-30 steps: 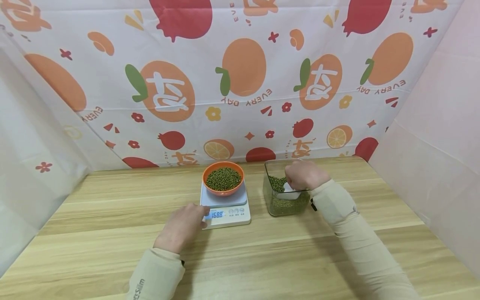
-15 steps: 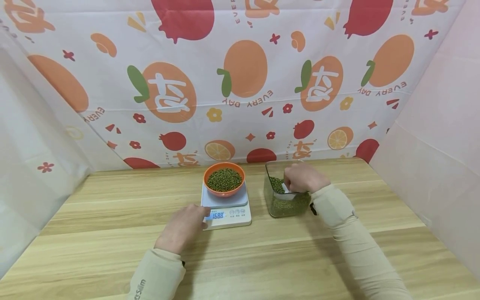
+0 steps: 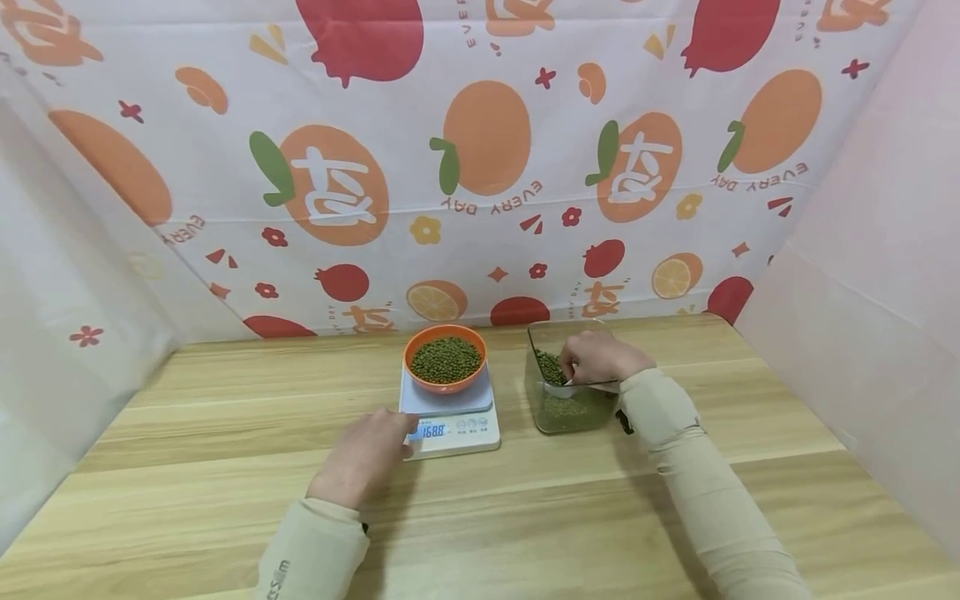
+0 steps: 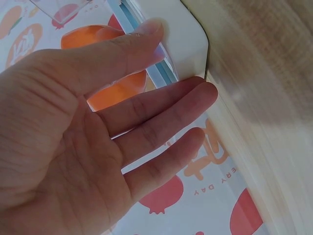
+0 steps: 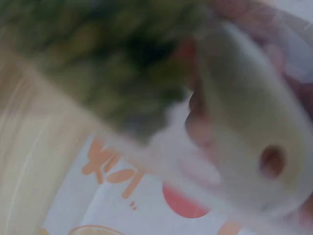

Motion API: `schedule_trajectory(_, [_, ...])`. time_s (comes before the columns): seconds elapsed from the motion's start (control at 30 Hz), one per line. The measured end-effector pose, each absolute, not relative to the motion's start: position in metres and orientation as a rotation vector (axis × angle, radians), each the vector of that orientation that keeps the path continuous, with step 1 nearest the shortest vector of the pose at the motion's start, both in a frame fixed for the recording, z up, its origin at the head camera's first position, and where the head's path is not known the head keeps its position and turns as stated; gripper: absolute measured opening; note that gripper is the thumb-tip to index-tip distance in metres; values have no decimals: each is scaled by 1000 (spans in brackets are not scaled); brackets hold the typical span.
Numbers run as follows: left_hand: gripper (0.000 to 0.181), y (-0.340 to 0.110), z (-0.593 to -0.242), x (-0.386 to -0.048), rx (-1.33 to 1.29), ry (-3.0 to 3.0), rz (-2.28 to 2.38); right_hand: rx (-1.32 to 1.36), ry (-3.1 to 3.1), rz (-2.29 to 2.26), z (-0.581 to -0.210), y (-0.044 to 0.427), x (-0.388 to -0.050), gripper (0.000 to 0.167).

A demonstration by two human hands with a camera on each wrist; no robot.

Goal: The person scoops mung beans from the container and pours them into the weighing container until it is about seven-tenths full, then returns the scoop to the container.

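Observation:
My right hand reaches into a clear square container of green mung beans, gripping a white scoop. Its pale handle with a hole shows in the blurred right wrist view; the hand hides part of the scoop. On a white kitchen scale stands an orange bowl filled with mung beans. The display reads 168.8. My left hand is at the scale's left front corner, thumb over its top and the other fingers nearly straight by its edge.
A wooden table bears everything. A white fruit-print cloth hangs behind it, with pale sheets at the sides. The bowl and scale stand left of the container.
The right hand has shifted slightly left inside the container, and less of the scoop shows above the beans. The left hand stays at the scale, whose reading is unchanged.

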State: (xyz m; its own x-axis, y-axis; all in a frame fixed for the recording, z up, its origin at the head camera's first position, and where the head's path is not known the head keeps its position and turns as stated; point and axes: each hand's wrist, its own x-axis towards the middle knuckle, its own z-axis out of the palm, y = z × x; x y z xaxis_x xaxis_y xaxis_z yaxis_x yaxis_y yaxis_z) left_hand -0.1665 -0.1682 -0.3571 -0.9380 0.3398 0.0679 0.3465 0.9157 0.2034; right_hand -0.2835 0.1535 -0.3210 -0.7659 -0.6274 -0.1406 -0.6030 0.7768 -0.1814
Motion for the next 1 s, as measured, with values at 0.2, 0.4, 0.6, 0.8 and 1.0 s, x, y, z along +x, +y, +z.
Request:
schedule_trajectory(0.2, [17,-170,-359,-166,-538,-3050,-318,-987,2750,-191,-322,153,-284,23])
schedule_trajectory(0.4, [17,-171,-360,-165,-536,-3052,-314,-968,2750,-192,-322,151,-282,24])
schedule_trajectory(0.6, [18,-169,-359,-166,-529,-3067,-335,-983,2757,-170,-320,154,-282,25])
schedule_trajectory(0.8, [19,-168,-357,-167,-514,-3079,-355,-983,2774,-165,-312,156,-280,23])
schedule_trajectory(1.0, [19,-168,-356,-167,-526,-3079,-350,-972,2773,-194,-304,156,-277,22])
